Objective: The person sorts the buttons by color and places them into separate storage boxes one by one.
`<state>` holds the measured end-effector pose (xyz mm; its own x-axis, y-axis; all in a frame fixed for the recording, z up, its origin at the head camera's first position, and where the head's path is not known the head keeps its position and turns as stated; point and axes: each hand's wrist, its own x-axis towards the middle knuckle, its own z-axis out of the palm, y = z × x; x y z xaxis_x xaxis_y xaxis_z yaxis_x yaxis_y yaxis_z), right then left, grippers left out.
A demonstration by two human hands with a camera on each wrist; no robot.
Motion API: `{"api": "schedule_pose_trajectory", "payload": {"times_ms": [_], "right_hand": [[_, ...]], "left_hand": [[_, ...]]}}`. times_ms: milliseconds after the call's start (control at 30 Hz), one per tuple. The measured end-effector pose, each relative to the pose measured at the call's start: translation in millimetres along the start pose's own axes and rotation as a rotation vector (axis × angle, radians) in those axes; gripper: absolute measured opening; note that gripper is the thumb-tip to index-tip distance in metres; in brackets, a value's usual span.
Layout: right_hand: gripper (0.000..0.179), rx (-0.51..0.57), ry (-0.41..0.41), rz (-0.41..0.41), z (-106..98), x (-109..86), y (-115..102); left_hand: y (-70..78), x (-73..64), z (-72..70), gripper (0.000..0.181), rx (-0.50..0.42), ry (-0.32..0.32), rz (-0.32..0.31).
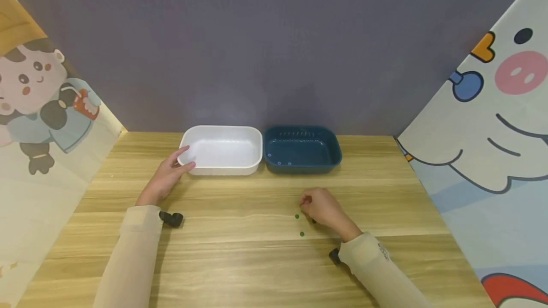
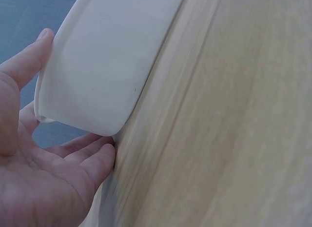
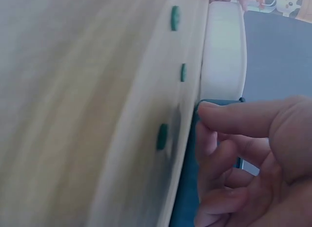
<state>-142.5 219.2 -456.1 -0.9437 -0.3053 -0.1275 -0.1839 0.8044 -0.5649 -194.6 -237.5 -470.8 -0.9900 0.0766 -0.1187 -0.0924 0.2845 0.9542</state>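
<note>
A white rectangular container [image 1: 220, 171] stands at the back of the table. My left hand [image 1: 166, 177] holds its left end, thumb and a finger over the rim; in the left wrist view other fingers [image 2: 100, 163] lie by its lower corner. Touching its right side is a dark blue container [image 1: 303, 169]. In front of that, my right hand [image 1: 323, 207] is just above the table, thumb and forefinger pinched together on what looks like a small green disc, mostly hidden by the fingertips. Beside it lie small green discs [image 1: 297, 216], three in the right wrist view.
Several small blue-ringed round spots [image 1: 279, 163] show at the near left inside the blue container. A grey panel [image 1: 274, 51] rises behind the containers. Cartoon-printed walls [image 1: 47, 108] flank the wood-grain table [image 1: 231, 260]. Each sleeve cuff carries a black wrist device [image 1: 172, 219].
</note>
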Motion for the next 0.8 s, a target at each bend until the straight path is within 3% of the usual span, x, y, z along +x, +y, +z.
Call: {"api": "schedule_pose_trajectory", "payload": {"times_ms": [400,800], "right_hand": [[0.007,0.354,0.051,0.012,-8,12.2,-14],[0.007,0.569,0.121,0.042,-10,24.7,-30]], "left_hand": [[0.9,0.7,1.5,0.078,-0.007,0.002,0.006],[2.8,-1.4,0.6,0.078,-0.026,-0.012,-0.022]]}}
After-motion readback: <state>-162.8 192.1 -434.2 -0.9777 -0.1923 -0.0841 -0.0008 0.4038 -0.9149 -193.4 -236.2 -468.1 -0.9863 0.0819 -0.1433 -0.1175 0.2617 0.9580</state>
